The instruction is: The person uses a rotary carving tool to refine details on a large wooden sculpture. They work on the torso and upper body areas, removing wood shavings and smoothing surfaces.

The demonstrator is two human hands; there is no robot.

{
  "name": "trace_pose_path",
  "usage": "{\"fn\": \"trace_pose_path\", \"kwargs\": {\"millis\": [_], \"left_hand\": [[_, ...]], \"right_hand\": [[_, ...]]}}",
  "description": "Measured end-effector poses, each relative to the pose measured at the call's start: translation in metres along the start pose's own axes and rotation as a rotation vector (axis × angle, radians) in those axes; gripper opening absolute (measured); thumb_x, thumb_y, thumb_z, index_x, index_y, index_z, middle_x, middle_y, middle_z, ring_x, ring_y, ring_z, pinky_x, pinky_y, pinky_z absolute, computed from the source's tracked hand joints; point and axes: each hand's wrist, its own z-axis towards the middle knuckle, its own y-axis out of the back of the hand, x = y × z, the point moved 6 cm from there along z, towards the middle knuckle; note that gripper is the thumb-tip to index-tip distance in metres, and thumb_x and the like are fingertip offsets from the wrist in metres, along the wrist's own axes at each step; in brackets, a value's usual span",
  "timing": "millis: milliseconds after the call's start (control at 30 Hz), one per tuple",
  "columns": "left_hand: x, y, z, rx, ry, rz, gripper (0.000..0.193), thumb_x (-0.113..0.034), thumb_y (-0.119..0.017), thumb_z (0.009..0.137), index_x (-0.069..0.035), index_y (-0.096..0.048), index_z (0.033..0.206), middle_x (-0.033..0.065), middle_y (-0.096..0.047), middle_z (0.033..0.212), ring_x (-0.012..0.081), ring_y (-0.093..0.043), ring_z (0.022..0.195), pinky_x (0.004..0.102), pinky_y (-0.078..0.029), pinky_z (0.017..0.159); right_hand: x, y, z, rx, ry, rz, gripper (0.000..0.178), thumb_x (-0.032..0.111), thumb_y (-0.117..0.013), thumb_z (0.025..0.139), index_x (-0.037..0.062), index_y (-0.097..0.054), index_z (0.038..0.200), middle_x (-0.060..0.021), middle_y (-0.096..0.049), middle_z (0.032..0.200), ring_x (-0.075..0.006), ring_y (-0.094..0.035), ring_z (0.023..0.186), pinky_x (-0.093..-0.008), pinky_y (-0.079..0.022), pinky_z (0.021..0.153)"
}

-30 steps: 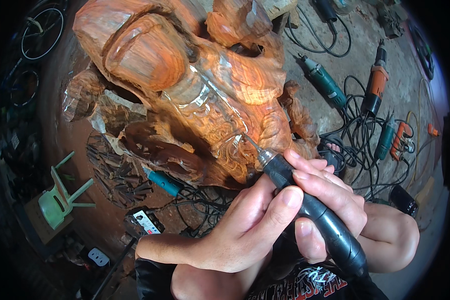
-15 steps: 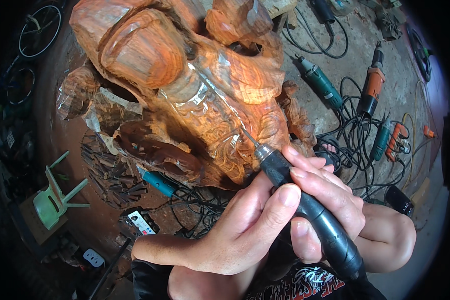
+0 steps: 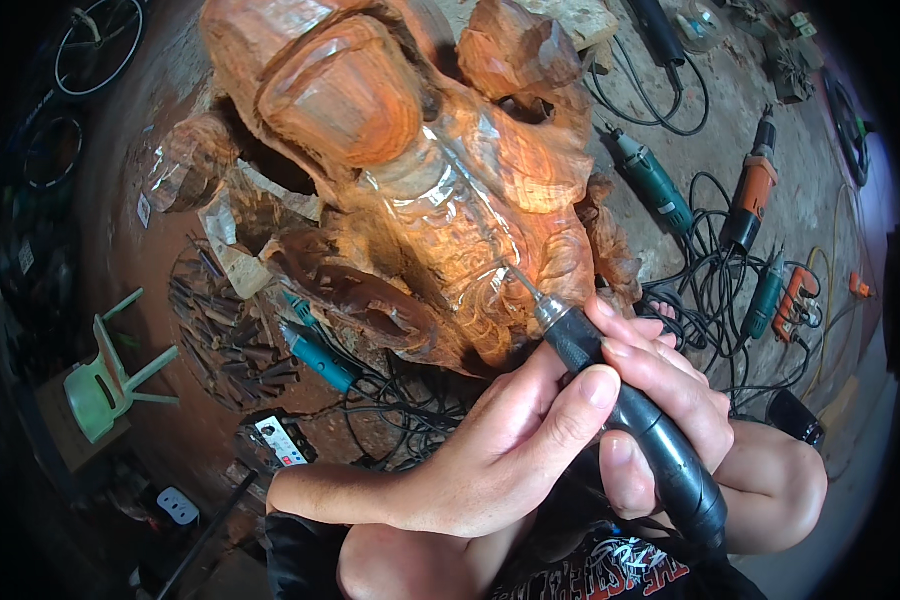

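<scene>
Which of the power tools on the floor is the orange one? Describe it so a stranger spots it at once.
Start at the big reddish wood carving and look right, across the tangle of black cables. The orange tool lies beside a green grinder; it alone has a bright orange body with black ends.

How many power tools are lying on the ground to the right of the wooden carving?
5 clearly: a dark tool at top, a green grinder, an orange one, a slim green one, and a small orange tool beside it. Cables may hide more.
</scene>
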Motion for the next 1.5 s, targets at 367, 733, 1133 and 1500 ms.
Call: {"fn": "trace_pose_path", "kwargs": {"millis": [367,733,1133,1500], "left_hand": [[0.0046,0.0036,-0.0048,0.006,-0.03,-0.033,0.042,-0.012,-0.034,0.101,0.008,-0.026,0.137,0.0227,-0.041,0.136,0.0278,-0.036,0.132,0.0398,-0.028,0.109],[0.0051,0.0019,-0.0021,-0.035,-0.023,-0.049,0.04,-0.014,-0.035,0.101,0.008,-0.031,0.134,0.0221,-0.045,0.132,0.0285,-0.039,0.129,0.0399,-0.03,0.107],[0.0007,0.0029,0.0003,-0.024,-0.05,0.053,0.041,-0.015,-0.035,0.101,0.008,-0.03,0.135,0.0227,-0.045,0.131,0.028,-0.042,0.127,0.0406,-0.031,0.107],[0.0028,0.0025,-0.0027,-0.03,-0.02,-0.004,0.041,-0.016,-0.036,0.101,0.008,-0.031,0.135,0.0221,-0.044,0.132,0.027,-0.042,0.127,0.0394,-0.031,0.107]], "right_hand": [[0.0014,-0.0015,0.0033,0.066,0.047,0.004,0.04,0.014,-0.067,0.075,-0.0092,-0.062,0.107,-0.0301,-0.063,0.105,-0.0329,-0.069,0.088,-0.0345,-0.055,0.076],[0.0006,-0.0004,0.0,0.043,-0.011,0.007,0.04,0.014,-0.067,0.077,-0.0094,-0.061,0.108,-0.0294,-0.063,0.107,-0.0341,-0.068,0.093,-0.0363,-0.054,0.08],[0.0018,0.0001,-0.0023,0.006,-0.043,-0.014,0.039,0.014,-0.066,0.078,-0.0106,-0.06,0.108,-0.0306,-0.062,0.107,-0.0356,-0.067,0.095,-0.0377,-0.054,0.082],[0.0028,-0.0016,-0.0031,0.003,-0.031,0.004,0.038,0.015,-0.066,0.079,-0.0109,-0.061,0.107,-0.0312,-0.062,0.106,-0.036,-0.066,0.096,-0.0369,-0.054,0.081]]}}
